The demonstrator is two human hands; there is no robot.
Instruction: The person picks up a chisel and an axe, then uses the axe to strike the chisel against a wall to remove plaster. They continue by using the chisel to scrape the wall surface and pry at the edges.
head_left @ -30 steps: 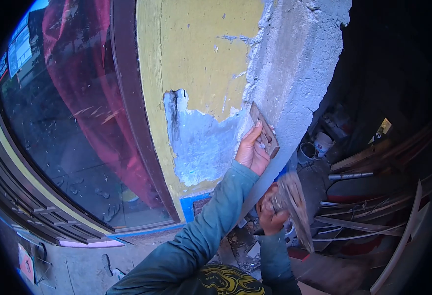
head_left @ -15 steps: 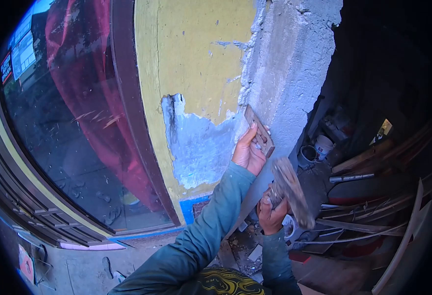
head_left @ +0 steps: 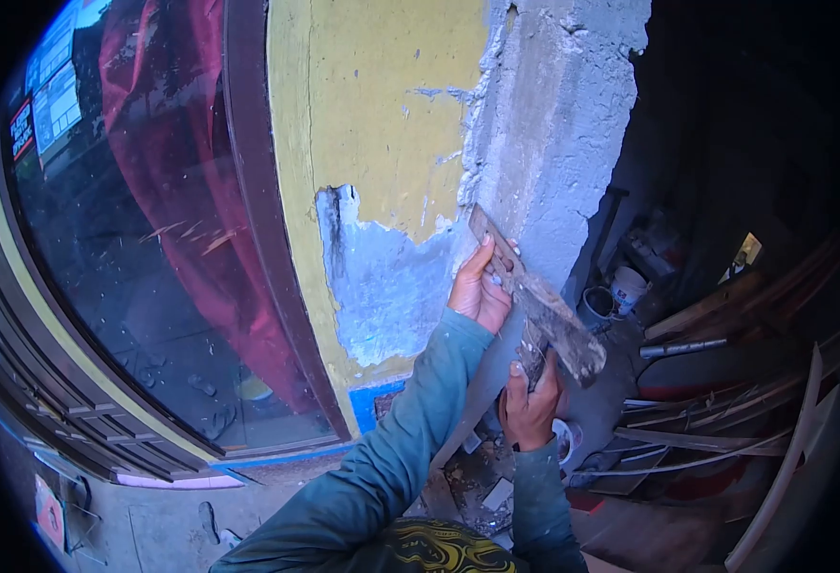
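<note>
My left hand (head_left: 482, 286) is closed round a small flat wooden block (head_left: 486, 226), held against the rough grey edge of the wall (head_left: 534, 143). Just below and right of it, my right hand (head_left: 531, 406) grips a worn wooden mallet (head_left: 560, 323) by its handle. The mallet's head overlaps the lower end of the block in view; whether they touch I cannot tell. Beside my left hand, a patch of bare plaster (head_left: 391, 286) shows below the yellow paint (head_left: 386, 124).
A window (head_left: 143, 239) with a dark frame and red curtain stands at the left. At the right, buckets (head_left: 629, 286) and loose wooden boards (head_left: 725, 444) lie in a dark space. Rubble (head_left: 477, 477) covers ground below my hands.
The mallet and my right hand have moved up, bringing the mallet's head to the block. My left hand still holds the block at nearly the same place.
</note>
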